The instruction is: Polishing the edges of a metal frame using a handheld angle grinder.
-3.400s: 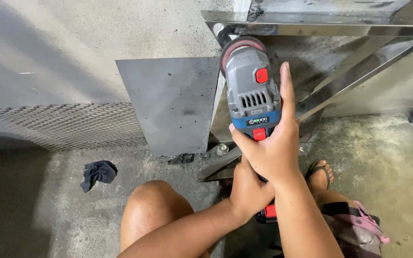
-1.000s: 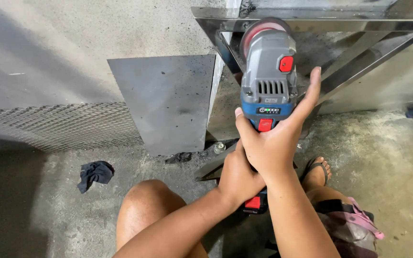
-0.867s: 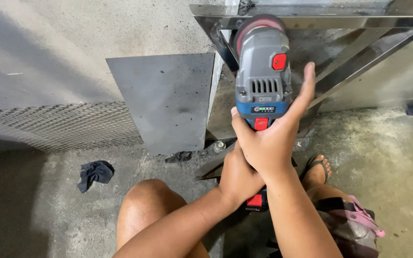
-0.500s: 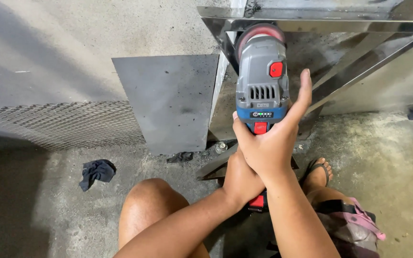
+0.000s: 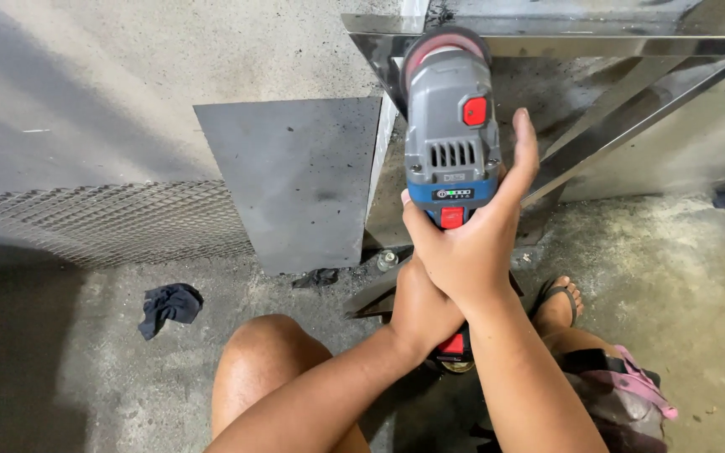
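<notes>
Steel frame (image 5: 631, 134) meets the disc of a grey cordless grinder (image 5: 451, 126), both hands clenched on it: right hand (image 5: 472, 243) wrapping the body, left hand (image 5: 419, 306) gripping the handle below. A steady two-handed hold with light, even pressure seems best.

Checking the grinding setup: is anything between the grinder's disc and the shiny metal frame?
Nothing visible. The grinder, held in the right hand and left hand, has its disc right at the metal frame; the contact point is hidden.
</notes>
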